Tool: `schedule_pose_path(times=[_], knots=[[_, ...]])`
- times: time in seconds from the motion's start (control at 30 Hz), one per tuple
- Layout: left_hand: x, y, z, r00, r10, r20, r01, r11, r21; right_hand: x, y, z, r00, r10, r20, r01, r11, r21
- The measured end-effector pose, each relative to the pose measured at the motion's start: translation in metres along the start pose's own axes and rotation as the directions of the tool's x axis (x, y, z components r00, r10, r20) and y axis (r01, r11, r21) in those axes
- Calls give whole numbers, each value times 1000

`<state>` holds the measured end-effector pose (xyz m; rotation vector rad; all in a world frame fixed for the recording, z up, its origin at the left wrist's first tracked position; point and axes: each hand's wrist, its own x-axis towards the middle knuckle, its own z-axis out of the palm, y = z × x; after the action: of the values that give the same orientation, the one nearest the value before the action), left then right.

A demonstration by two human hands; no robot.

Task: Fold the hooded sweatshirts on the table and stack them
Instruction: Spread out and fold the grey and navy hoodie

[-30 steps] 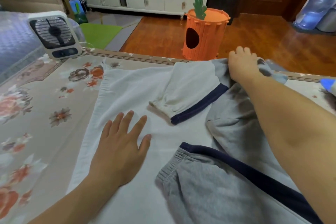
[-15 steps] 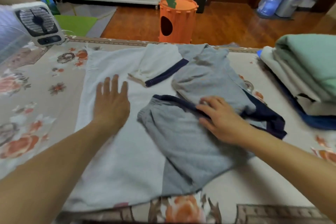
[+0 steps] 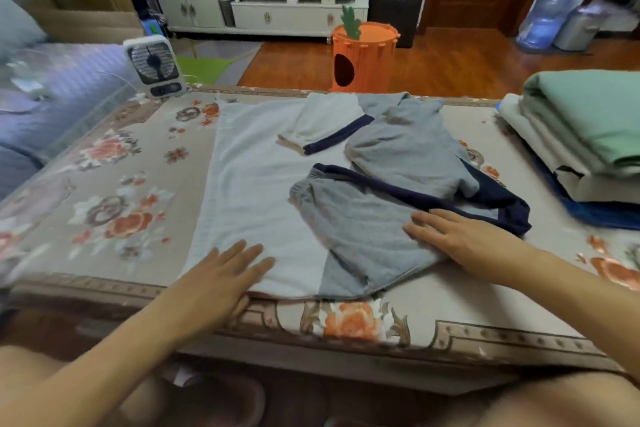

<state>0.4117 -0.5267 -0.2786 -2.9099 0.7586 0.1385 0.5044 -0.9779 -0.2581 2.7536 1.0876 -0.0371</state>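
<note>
Now both hands flat, fingers straight: left hand (image 3: pixel 221 274) and right hand (image 3: pixel 464 236) press the sweatshirt (image 3: pixel 263 184) at the table's (image 3: pixel 450 319) near edge.

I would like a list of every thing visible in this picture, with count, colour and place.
hooded sweatshirt: one, white and grey with navy trim, spread in the table's middle, sleeves folded in.
table: one, beige floral cover.
folded stack: one, green, cream and blue, table's right end.
fan: one, white, far left corner.
carrot bin: one, orange, on the floor behind.
cabinet: one, white, by the far wall.
water bottle: one, blue, far right.
left hand: flat on the white part.
right hand: flat on the grey sleeve.
</note>
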Motion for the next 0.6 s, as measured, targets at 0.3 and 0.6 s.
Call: schedule_pose_path(times=[0.3, 0.6], knots=[[-33, -39, -30, 963, -208, 171, 190, 974, 120, -26, -94, -54, 955, 82, 287, -50, 992, -116], [-38, -56, -79, 833, -110, 543, 313, 902, -297, -21, -88, -118, 786, 76, 613, -248, 948, 200]])
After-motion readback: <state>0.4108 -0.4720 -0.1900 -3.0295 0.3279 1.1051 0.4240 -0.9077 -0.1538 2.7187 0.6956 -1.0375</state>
